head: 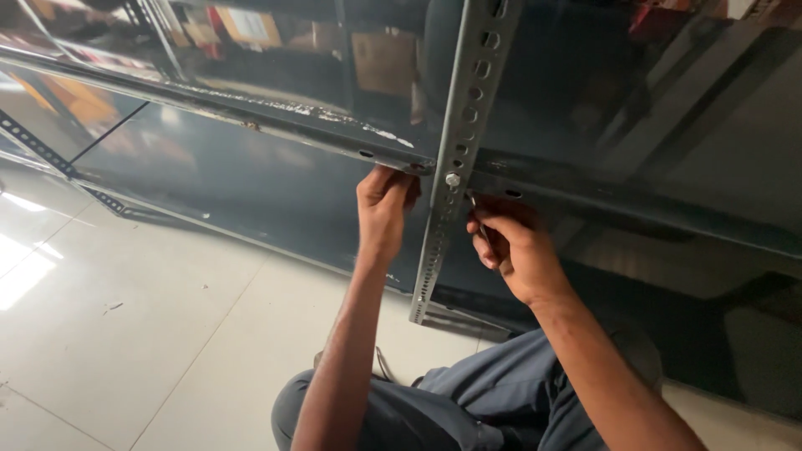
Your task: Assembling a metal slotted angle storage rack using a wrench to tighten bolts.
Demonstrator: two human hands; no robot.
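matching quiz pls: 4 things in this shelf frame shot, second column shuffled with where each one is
1. left hand
2. right hand
3. silver round bolt head
4. pale glossy tiled floor

a. on the grey perforated steel upright, level with the shelf edge
b. right of the upright, pinching a thin metal tool
c. below the dark shelves, at the left of the shot
d. left of the upright, under the shelf edge

Pairs: 1-d, 2-b, 3-a, 4-c

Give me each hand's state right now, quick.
Left hand: curled shut at the shelf edge behind the upright; whether it holds anything cannot be told.
Right hand: closed on a thin metal tool, near the bolt.
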